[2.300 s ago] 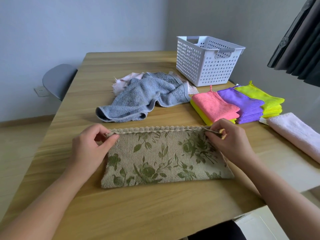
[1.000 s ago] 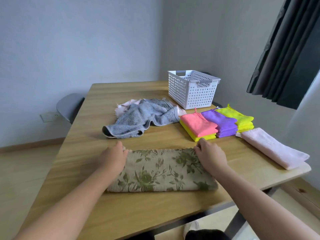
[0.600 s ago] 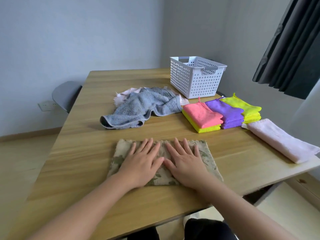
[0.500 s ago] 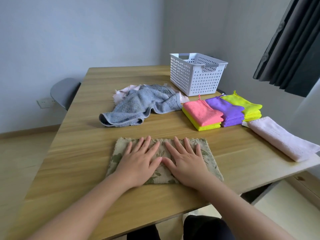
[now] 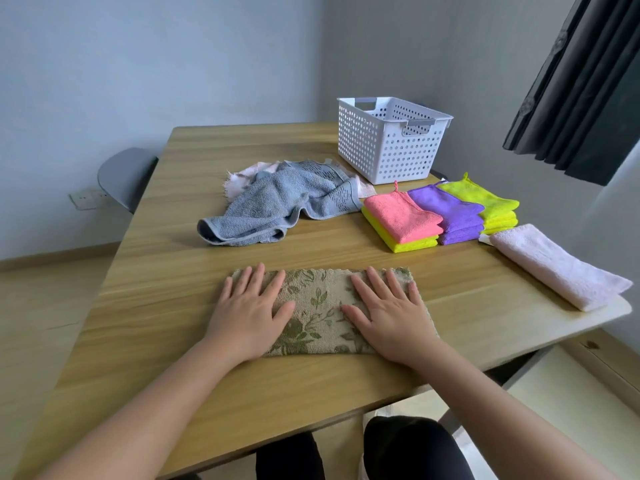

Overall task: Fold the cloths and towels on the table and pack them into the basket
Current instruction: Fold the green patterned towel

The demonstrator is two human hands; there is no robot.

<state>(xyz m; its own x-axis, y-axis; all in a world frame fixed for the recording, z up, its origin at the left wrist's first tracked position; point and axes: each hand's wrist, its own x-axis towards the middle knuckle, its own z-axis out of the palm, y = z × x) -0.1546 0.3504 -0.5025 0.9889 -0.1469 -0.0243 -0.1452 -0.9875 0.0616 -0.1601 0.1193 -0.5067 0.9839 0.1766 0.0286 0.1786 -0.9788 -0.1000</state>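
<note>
Both palms lie flat, fingers straight, on the folded floral towel (image 5: pixel 320 308) near the front edge of the table (image 5: pixel 207 147): the left hand (image 5: pixel 251 313) on its left end, the right hand (image 5: pixel 388 315) on its right end. Behind it sprawls a crumpled blue towel (image 5: pixel 277 206), with the white basket (image 5: pixel 391 140) at the back right.
</note>
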